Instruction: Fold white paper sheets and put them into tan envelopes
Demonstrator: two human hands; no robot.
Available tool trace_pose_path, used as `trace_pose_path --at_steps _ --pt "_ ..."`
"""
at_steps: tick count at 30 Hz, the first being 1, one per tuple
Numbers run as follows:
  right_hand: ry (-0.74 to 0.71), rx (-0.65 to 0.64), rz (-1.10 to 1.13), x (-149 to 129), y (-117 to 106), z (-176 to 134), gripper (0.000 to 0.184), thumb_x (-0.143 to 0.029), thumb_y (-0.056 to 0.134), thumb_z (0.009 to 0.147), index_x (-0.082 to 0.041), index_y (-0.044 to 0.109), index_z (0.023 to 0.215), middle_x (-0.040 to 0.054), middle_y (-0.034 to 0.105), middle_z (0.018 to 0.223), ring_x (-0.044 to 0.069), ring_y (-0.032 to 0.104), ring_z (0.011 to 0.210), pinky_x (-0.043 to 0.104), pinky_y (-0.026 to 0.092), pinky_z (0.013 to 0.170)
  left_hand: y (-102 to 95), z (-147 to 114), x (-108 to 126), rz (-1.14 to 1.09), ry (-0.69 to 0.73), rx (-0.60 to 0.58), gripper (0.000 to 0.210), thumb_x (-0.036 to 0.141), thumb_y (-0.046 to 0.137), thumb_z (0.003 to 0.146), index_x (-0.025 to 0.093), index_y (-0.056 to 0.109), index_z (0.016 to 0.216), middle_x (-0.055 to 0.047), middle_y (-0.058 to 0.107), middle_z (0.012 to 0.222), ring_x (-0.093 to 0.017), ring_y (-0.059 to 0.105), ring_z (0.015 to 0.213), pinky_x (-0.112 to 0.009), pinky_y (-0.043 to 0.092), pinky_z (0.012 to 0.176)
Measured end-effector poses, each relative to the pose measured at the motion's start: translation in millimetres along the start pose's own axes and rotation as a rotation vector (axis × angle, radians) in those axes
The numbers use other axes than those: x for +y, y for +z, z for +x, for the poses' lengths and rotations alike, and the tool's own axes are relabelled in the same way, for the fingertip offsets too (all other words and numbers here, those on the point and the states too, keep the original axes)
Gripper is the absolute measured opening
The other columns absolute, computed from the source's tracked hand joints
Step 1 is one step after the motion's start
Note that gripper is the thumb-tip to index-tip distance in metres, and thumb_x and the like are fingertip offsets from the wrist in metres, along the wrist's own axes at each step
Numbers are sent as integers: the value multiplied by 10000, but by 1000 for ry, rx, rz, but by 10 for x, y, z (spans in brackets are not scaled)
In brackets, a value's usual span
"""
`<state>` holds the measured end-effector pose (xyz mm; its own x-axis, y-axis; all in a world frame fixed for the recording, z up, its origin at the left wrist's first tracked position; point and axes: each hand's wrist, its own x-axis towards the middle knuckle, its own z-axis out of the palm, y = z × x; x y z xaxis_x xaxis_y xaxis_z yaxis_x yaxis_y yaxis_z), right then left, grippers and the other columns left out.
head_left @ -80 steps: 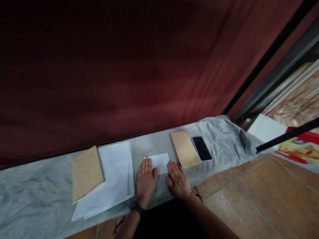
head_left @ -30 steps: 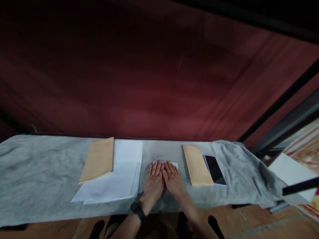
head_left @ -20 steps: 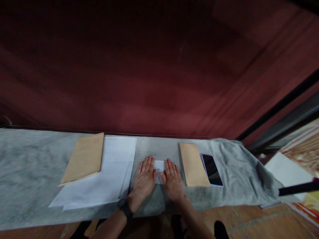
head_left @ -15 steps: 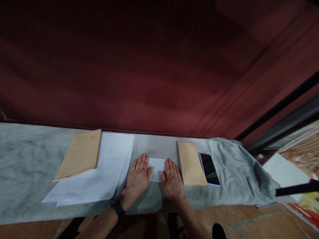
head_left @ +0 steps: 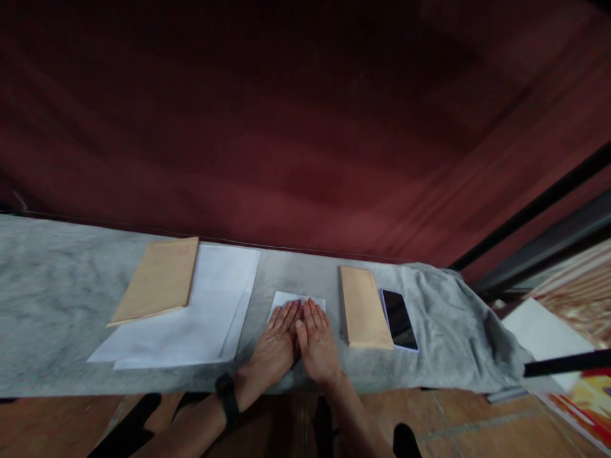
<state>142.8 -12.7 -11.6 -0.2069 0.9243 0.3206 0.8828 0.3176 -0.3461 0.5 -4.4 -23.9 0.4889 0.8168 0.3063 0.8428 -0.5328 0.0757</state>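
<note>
A small white piece of paper [head_left: 285, 298], apparently folded, lies on the grey cloth in front of me. My left hand [head_left: 279, 337] rests flat on it, fingers stretched out and pointing away from me. Beside it, touching at the thumb and fingers, my right hand [head_left: 316, 340] also presses flat on the paper. The two hands cover most of the sheet; only its far edge and corners show. A dark watch [head_left: 227, 397] is on my left wrist.
To the left, large white sheets [head_left: 200, 324] lie partly under a brown envelope [head_left: 160, 280]. At the right are another brown envelope [head_left: 365, 308] and a phone [head_left: 400, 319] on the grey cloth [head_left: 443, 324]. A dark red surface [head_left: 305, 178] rises behind.
Both hands have slid inward from the paper's left and right sides and now meet over its middle. The envelopes and phone stay in place on the cloth; the view has shifted slightly.
</note>
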Motion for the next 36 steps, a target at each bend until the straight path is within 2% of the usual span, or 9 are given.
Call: trace_pose_path --at_steps 4,11,14,17,22,25,29,32,36 --pt "-3 -12 -24 -49 90 6 520 -365 276 1074 -136 409 1522 123 428 1563 221 368 1471 440 324 1203 52 -34 -84 27 -44 -8 585 152 329 935 114 410 1513 -138 438 1561 -244 359 1475 -469 263 1226" --pt "57 72 -136 94 168 -7 524 -371 336 1065 -107 425 1510 152 432 1556 256 383 1460 449 331 1186 154 0 -318 4 -216 105 558 289 348 965 67 457 1465 -176 503 1504 -273 423 1436 -468 346 1185" --pt "55 97 -178 145 194 -10 534 -384 355 1059 -98 430 1504 166 445 1547 268 399 1449 452 336 1178 156 40 -370 15 -267 108 538 287 359 962 59 501 1428 -189 524 1482 -284 451 1415 -471 365 1170" --pt "39 102 -193 175 204 -8 531 -378 355 1056 -93 435 1497 171 465 1532 281 412 1439 470 345 1164 100 106 -420 2 -247 50 515 250 348 963 54 530 1404 -199 529 1474 -289 469 1400 -472 375 1156" --pt "43 52 -183 174 157 14 522 -338 374 1037 -99 435 1496 182 470 1526 295 409 1440 490 351 1149 -72 284 -506 -74 -228 -42 537 82 338 903 135 559 1389 -147 603 1399 -241 556 1296 -423 424 1089" --pt "50 24 -175 166 132 40 526 -333 383 1023 -93 445 1488 181 481 1518 306 417 1433 504 352 1143 -188 395 -531 -105 -257 -61 462 97 370 906 157 631 1283 -138 652 1281 -248 599 1180 -416 462 1013" --pt "73 -3 -167 174 116 88 513 -301 411 1000 -103 477 1468 173 496 1509 313 437 1419 501 359 1136 -317 508 -538 -131 -282 -80 327 151 475 888 168 668 1152 -124 656 1196 -262 587 1137 -413 463 989" --pt "72 -23 -156 201 104 118 508 -266 423 983 -124 483 1467 157 491 1516 309 434 1422 498 370 1130 -337 554 -559 -137 -292 -95 276 161 539 846 174 672 1088 -114 666 1140 -267 589 1117 -414 457 995" --pt "52 -30 -146 255 109 131 525 -242 427 969 -156 461 1486 138 485 1526 288 434 1424 486 367 1137 -242 548 -599 -181 -292 -89 243 135 565 791 186 675 1001 -103 695 1050 -264 606 1094 -415 446 1024"
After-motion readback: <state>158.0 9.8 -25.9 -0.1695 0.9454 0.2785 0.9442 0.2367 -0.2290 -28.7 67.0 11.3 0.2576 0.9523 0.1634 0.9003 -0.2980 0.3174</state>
